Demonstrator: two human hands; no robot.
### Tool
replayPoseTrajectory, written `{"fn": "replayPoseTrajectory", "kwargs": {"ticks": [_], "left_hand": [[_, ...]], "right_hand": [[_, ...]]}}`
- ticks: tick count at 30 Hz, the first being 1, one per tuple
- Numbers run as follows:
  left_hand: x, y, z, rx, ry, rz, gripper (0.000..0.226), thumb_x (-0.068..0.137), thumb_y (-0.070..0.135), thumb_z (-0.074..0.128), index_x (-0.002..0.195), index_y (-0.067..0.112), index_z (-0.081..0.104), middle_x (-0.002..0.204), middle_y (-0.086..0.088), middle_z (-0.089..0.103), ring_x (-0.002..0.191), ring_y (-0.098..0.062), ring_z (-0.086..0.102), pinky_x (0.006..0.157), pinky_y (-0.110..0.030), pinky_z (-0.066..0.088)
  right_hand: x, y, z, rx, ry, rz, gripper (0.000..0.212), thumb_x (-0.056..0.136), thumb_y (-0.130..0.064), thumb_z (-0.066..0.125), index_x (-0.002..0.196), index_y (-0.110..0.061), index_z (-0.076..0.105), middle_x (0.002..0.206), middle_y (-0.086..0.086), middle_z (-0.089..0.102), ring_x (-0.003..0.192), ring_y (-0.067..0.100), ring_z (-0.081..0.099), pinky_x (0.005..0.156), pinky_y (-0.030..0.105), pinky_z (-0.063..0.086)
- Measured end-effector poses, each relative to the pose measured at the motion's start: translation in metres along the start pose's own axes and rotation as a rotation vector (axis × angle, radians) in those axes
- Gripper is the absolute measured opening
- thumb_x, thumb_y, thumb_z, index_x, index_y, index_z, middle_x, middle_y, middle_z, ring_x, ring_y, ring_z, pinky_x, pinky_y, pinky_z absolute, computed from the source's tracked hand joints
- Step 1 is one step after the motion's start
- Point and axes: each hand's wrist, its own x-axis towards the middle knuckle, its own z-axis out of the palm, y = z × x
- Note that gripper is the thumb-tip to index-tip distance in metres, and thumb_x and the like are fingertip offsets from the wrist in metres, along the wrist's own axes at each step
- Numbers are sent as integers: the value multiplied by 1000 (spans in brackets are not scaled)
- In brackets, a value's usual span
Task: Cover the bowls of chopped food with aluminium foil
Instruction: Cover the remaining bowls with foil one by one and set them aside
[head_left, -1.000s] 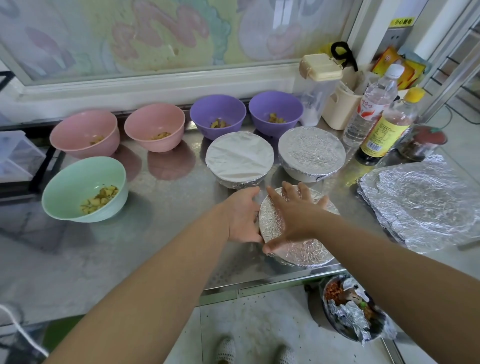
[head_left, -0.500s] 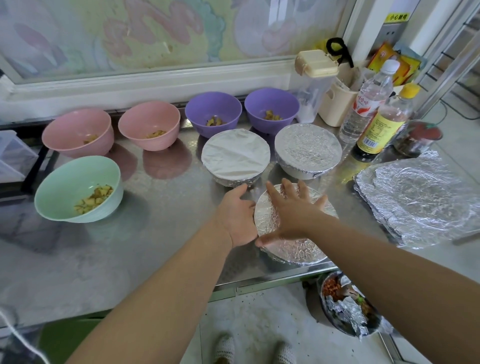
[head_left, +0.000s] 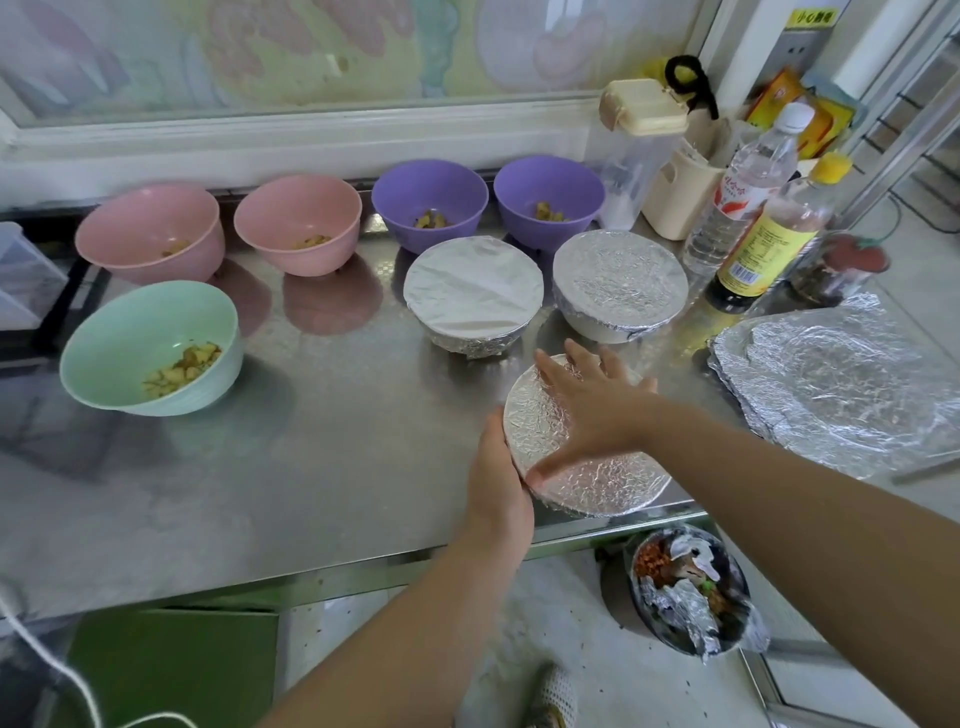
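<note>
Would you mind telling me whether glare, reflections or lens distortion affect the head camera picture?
Head view: soft daylight, no harsh glare; the steel counter mirrors the two pink bowls as blurry pink patches; the foil stack glints mildly; wide-angle distortion bends the window sill and stretches the forearms at the edges.

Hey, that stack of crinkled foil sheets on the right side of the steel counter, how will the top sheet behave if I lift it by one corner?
The stack of crinkled aluminium foil sheets looks thin and wrinkled, so the top sheet will probably flop and bend rather than stay flat. It is likely very light. Its creased edges may snag on the sheet below or tear if pulled fast.
</note>
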Motion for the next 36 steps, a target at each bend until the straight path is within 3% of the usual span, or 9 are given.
{"fn": "replayPoseTrajectory", "kwargs": {"ticks": [2, 4, 8, 13, 17, 22, 25, 29, 36], "left_hand": [[1, -1, 4, -89, -29, -8, 43, 106, 23, 31, 105, 13, 72, 99, -6, 77, 95, -19, 71, 78, -31, 56], [5, -2, 3, -165, -32, -19, 50, 107, 27, 25, 105, 14, 74, 104, -10, 76, 101, -25, 70, 84, -38, 54], [20, -4, -6, -230, -83, -96, 63, 107, 46, 15, 136, 11, 58, 129, -16, 66, 123, -31, 61, 101, -44, 47], [35, 0, -9, -228, -114, -120, 62, 105, 50, 20, 138, 14, 58, 130, -15, 66, 124, -33, 60, 103, -47, 46], [49, 16, -2, -186, -47, -135, 54, 103, 53, 30, 134, 22, 61, 125, -13, 69, 119, -34, 63, 105, -50, 44], [55, 27, -5, -169, 9, -58, 42, 101, 37, 46, 129, 11, 63, 129, -11, 67, 121, -31, 61, 111, -49, 42], [41, 14, -20, 17, 98, 22, 21, 98, 16, 52, 95, 14, 72, 94, -8, 72, 95, -26, 65, 91, -39, 50], [20, -10, -36, 157, 151, 50, 31, 94, -2, 47, 111, 13, 68, 109, -13, 74, 106, -28, 69, 100, -44, 53], [12, -21, -33, 139, 183, 110, 22, 94, -3, 53, 106, 10, 66, 106, -14, 74, 95, -24, 71, 89, -38, 57]], "right_hand": [[0, -1, 1, 5, 15, 5, 152, 45, -93, 69, 152, -46, -28, 165, -4, -31, 149, 41, -28, 107, 85, 2], [1, -2, 1, 7, 20, 12, 152, 45, -94, 69, 152, -46, -29, 165, -4, -31, 150, 41, -26, 107, 85, 2], [0, -1, 3, 14, 38, 35, 152, 45, -95, 67, 152, -45, -29, 165, -3, -30, 151, 42, -24, 107, 84, 2], [1, -3, 5, 75, 61, 77, 153, 45, -95, 67, 153, -44, -27, 166, -1, -29, 151, 42, -22, 107, 84, 2], [3, -4, 11, 206, 101, 210, 154, 42, -99, 65, 154, -42, -25, 166, 0, -28, 152, 43, -19, 108, 85, 5], [12, 2, 6, 335, 35, 309, 170, 20, -113, 37, 153, -33, -32, 165, 12, -30, 148, 46, -27, 118, 72, -2], [6, 6, 3, 251, 55, 228, 167, 21, -110, 45, 150, -39, -33, 161, 7, -37, 145, 44, -34, 115, 76, -1], [1, 2, 5, 116, 30, 82, 154, 40, -98, 64, 150, -47, -31, 160, -5, -40, 146, 40, -35, 105, 86, 0], [4, 0, 11, 120, 21, 104, 152, 41, -100, 62, 149, -49, -32, 160, -7, -40, 146, 39, -35, 105, 86, -1]]}}
